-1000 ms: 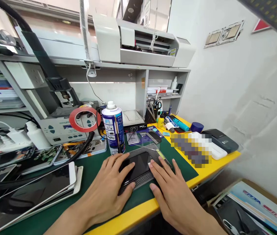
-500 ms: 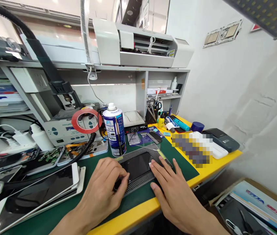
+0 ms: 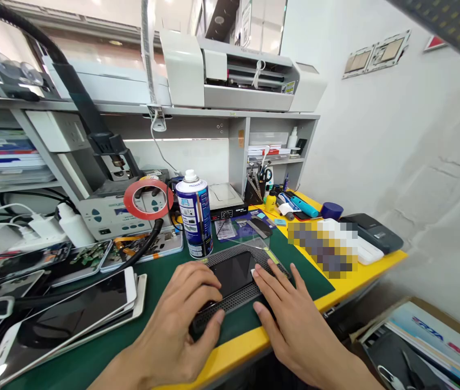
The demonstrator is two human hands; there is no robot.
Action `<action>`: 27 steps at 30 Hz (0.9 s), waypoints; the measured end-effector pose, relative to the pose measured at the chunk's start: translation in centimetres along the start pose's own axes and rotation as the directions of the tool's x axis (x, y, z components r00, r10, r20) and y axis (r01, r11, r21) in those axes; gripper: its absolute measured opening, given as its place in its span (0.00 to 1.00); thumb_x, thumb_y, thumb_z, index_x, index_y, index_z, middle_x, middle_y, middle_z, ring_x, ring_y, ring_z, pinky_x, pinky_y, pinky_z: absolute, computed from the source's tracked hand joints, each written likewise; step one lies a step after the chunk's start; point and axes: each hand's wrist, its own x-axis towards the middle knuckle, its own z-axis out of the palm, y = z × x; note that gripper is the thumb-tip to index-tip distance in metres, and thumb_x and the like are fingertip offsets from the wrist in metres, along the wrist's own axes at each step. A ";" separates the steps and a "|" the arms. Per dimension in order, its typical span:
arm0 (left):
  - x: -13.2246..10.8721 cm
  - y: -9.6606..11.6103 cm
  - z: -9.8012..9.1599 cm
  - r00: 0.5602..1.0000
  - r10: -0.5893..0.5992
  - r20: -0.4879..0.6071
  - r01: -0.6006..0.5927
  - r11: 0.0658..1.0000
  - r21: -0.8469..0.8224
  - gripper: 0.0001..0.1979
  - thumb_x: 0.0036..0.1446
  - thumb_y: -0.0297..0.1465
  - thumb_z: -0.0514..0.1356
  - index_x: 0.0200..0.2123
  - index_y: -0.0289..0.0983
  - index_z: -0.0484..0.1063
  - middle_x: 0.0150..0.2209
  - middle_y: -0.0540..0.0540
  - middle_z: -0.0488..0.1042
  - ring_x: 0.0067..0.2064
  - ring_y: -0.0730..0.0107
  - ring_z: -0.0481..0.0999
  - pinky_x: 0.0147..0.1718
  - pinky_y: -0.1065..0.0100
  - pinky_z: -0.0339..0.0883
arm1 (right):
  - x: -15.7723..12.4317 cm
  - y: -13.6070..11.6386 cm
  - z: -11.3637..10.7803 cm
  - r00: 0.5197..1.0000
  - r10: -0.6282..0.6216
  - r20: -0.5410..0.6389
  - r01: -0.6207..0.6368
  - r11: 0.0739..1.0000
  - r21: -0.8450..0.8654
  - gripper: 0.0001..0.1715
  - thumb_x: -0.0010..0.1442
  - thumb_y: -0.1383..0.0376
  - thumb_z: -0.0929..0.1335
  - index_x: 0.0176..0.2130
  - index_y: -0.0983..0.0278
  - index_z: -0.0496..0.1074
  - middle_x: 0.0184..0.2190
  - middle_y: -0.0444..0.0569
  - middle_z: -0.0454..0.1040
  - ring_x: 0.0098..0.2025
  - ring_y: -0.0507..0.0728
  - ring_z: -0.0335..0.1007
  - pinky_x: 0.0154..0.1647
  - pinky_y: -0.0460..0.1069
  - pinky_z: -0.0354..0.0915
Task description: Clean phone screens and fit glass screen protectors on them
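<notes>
A dark phone screen (image 3: 234, 272) lies flat on a black perforated pad (image 3: 241, 303). My left hand (image 3: 179, 319) arches over the screen's left end, with its thumb apart from the curved fingers; contact under the fingers is hidden. At the other end, my right hand (image 3: 292, 317) rests its outstretched fingers on the right edge of the screen and the pad. A small white piece (image 3: 253, 272) shows at its fingertips. Just behind the pad stands a blue-and-white spray can (image 3: 194, 216), and a clear sheet (image 3: 259, 244) lies at the pad's far edge.
Several phones and tablets (image 3: 71, 317) are stacked on the green mat (image 3: 313, 276) to the left. A red tape roll (image 3: 132, 199) hangs before the grey machine. Tools, a glue bottle (image 3: 270, 202) and a white case (image 3: 370, 252) line the right. A box of papers (image 3: 428, 330) sits below.
My left thumb and index finger have parted from their closed pose at the screen's left end. My right hand keeps its place on the right edge. The view has shifted slightly.
</notes>
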 end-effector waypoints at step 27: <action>-1.0 -2.4 -3.0 0.849 -0.459 0.263 0.381 0.875 0.298 0.37 0.59 0.49 0.59 0.68 0.44 0.55 0.56 0.40 0.74 0.57 0.46 0.73 0.53 0.49 0.68 | 2.2 -3.2 -0.6 0.991 -0.096 0.091 0.083 0.987 0.137 0.32 0.74 0.56 0.53 0.72 0.61 0.49 0.72 0.43 0.45 0.74 0.68 0.38 0.71 0.73 0.43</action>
